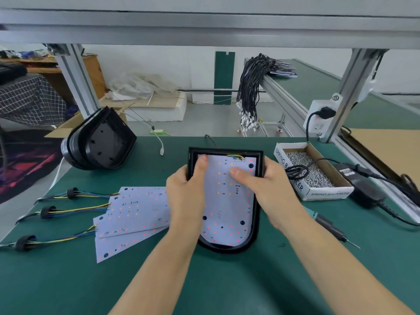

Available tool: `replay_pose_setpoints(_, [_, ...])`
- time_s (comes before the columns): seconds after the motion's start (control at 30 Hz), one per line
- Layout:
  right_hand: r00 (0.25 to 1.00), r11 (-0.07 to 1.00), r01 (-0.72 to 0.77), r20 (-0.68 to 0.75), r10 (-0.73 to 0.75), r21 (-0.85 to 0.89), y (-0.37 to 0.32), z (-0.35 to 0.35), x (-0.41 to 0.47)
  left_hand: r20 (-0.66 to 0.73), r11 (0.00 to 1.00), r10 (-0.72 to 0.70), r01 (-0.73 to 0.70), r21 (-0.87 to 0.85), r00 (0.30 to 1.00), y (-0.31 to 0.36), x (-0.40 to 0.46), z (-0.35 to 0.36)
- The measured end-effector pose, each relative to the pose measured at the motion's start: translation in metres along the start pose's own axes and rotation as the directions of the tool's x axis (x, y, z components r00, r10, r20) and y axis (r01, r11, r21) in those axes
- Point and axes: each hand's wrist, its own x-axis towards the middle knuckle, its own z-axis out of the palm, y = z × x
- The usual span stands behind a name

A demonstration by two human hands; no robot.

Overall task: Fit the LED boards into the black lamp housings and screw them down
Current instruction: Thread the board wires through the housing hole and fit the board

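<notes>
- Empty black housings (pixel 100 142) are stacked, tilted, near the far-left corner of the green surface (pixel 68 280).
- Spare LED boards (pixel 134 214) with wired leads are fanned out by the left edge.
- The left hand (pixel 186 196) is wrapped round the left rim of the black lamp housing (pixel 258 214) at mid-surface, thumb pressed on the LED board (pixel 227 210) lying inside it.
- The right hand (pixel 270 189) is curled round the right rim, thumb pressed on the board.
- A screwdriver (pixel 329 228) is lying beside the right forearm.
- A box of screws (pixel 311 171) is placed near the far-right corner.
</notes>
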Motion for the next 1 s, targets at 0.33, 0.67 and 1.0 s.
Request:
replay_pose_setpoints(0.33, [0.995,0.967,-0.092,0.043,0.085,0.236,0.002,-0.003,-0.002,0.305,0.957,-0.168,0.229,-0.177,0.938,0.014,-0.004,-0.012])
replay_pose_setpoints(0.67, [0.729,0.773,-0.622,0.450,0.515,0.124,-0.013,-0.027,0.009,0.510,0.979,0.014,0.092,-0.181,0.860,0.017,-0.002,-0.034])
replay_pose_setpoints(1.0, [0.849,0.753,-0.525,0.308,0.430,0.396,-0.030,0.001,0.036,0.671,0.985,0.138,-0.033,-0.167,0.729,0.021,-0.008,-0.033])
